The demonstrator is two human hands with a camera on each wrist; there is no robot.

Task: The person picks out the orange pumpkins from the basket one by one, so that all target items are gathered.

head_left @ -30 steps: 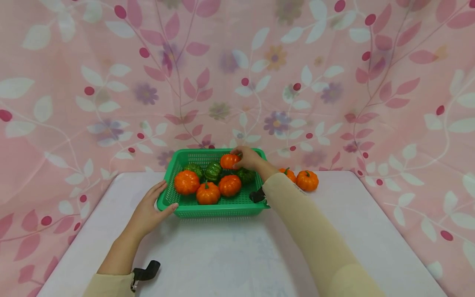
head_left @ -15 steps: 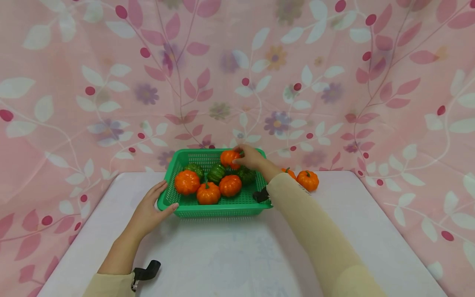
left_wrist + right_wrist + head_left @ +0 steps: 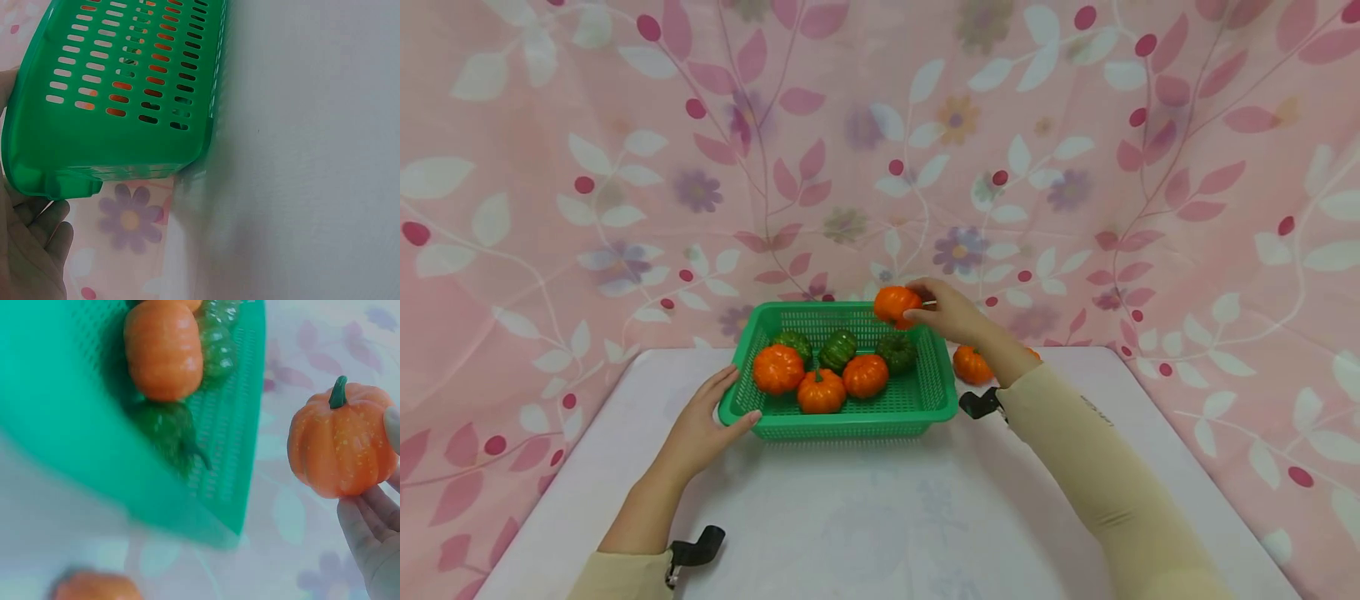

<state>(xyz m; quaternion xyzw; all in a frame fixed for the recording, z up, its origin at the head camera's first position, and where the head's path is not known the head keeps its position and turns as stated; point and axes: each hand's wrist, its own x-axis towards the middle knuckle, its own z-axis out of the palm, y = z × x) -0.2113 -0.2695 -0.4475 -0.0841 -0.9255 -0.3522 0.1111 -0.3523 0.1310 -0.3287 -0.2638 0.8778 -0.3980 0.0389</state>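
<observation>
My right hand [image 3: 951,310] pinches a small orange pumpkin [image 3: 897,307] between thumb and fingers. It is above the back right corner of the green basket [image 3: 850,420]. The right wrist view shows the held pumpkin [image 3: 340,440] apart from the basket, with its green stem visible. My left hand [image 3: 703,427] rests at the basket's left end, fingers extended along the rim and thumb at the front corner. Inside the basket lie three orange pumpkins, one being the front middle pumpkin [image 3: 821,391], and three green ones, including a dark green pumpkin [image 3: 897,353] at the right.
To the right of the basket, an orange pumpkin [image 3: 972,365] sits on the white tabletop [image 3: 850,508]. Another orange pumpkin [image 3: 1033,353] is mostly hidden behind my right arm. A pink floral cloth [image 3: 880,167] hangs behind the table.
My right hand has lifted the orange pumpkin up and to the right from inside the basket. A middle green pumpkin shifted slightly to the right earlier. The left hand stays put.
</observation>
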